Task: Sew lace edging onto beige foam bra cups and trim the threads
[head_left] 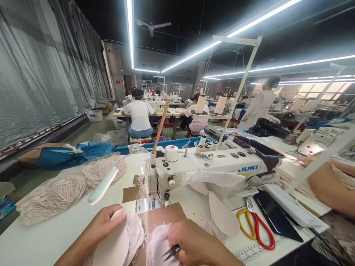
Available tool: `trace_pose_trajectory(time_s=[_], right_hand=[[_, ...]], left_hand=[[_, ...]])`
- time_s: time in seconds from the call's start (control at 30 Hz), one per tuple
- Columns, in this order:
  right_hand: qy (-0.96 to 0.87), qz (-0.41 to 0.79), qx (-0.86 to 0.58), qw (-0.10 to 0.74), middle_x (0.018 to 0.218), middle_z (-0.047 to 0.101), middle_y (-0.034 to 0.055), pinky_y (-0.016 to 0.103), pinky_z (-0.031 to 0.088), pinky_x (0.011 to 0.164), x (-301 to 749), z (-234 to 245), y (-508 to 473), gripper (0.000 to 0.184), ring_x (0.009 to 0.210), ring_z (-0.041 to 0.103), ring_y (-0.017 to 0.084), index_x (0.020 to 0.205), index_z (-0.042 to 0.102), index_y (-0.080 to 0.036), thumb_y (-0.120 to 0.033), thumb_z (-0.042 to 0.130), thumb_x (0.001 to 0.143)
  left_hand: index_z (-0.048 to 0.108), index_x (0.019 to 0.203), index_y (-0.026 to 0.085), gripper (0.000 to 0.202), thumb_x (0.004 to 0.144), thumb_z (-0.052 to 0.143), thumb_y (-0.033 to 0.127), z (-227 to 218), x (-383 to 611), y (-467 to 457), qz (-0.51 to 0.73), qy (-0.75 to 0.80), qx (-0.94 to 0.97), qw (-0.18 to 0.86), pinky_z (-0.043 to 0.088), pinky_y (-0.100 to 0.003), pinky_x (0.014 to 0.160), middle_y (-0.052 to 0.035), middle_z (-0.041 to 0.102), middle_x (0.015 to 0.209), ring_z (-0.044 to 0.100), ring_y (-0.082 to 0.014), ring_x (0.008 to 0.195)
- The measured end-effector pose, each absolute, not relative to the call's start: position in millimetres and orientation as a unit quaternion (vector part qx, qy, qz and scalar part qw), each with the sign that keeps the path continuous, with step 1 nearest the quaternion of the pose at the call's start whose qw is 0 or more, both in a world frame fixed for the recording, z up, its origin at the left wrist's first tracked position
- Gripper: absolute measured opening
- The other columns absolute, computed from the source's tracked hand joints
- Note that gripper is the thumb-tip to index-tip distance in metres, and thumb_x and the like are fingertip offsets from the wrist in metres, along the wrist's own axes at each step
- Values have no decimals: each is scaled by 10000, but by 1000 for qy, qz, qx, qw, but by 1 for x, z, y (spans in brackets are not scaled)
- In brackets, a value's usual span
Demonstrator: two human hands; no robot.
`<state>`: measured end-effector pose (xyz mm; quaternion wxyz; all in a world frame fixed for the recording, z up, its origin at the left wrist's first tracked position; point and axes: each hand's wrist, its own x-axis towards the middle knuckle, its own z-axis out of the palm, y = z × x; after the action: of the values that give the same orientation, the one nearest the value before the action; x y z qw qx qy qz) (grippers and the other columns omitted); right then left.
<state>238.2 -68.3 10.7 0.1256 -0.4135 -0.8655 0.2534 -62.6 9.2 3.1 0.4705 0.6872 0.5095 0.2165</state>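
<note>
My left hand (107,223) is closed on a pale oval bra cup (112,247), thumb on top, with lace along its right side. Small dark thread snips (171,252) sit in my right hand (188,236), their blades pointing left over a second lace-edged cup (159,247). Both hands are at the near edge of the table, just in front of the white sewing machine (205,166). The machine's needle area and metal plate (148,205) lie beyond them. Brown board (163,218) covers the table there.
Piles of lace pieces (52,197) lie at left under a lamp (104,184). To the right are cut cup pieces (223,214), red-and-yellow scissors (256,229), a phone (277,214) and a printed ruler. A co-worker's arm (332,184) reaches in at far right.
</note>
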Motion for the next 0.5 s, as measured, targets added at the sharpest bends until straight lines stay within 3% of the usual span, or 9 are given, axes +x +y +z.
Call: trace_pose_trajectory(time_s=[0.07, 0.17, 0.27, 0.4, 0.5], right_hand=[[-844, 291, -429, 140, 535, 414, -65, 223, 242, 456, 241, 17, -70, 201, 507, 347, 90, 502, 435, -189, -44, 573, 522], [-798, 356, -449, 187, 631, 528, -39, 220, 345, 560, 235, 23, -67, 90, 610, 466, 116, 659, 590, -192, -153, 567, 736], [-739, 417, -473, 237, 688, 536, -18, 232, 362, 573, 221, 25, -57, 305, 618, 457, 117, 783, 624, -187, -385, 436, 919], [-655, 505, -485, 285, 780, 553, -4, 232, 359, 511, 194, 19, -43, 444, 543, 419, 92, 958, 610, -197, -567, 368, 919], [-593, 571, -484, 296, 580, 475, -48, 226, 246, 407, 175, 8, -37, 492, 419, 300, 74, 924, 587, -194, -638, 378, 883]], left_hand=[[445, 677, 178, 537, 748, 546, 701, 9, -56, 4, 229, 508, 661, 503, 341, -247, 592, 14, 441, 660, 435, -162, 636], [440, 675, 169, 519, 759, 571, 664, 14, -47, -2, 238, 490, 642, 539, 318, -242, 576, 19, 419, 649, 401, -140, 610], [523, 722, 140, 476, 777, 590, 609, 16, -43, -6, 246, 472, 633, 562, 344, -246, 598, -2, 476, 686, 434, -145, 635], [587, 760, 126, 441, 744, 655, 561, 15, -42, -7, 266, 455, 612, 589, 370, -239, 598, -16, 521, 712, 470, -150, 657], [583, 746, 132, 413, 717, 693, 529, 13, -43, -8, 287, 453, 594, 600, 370, -230, 580, -4, 524, 681, 473, -141, 636]])
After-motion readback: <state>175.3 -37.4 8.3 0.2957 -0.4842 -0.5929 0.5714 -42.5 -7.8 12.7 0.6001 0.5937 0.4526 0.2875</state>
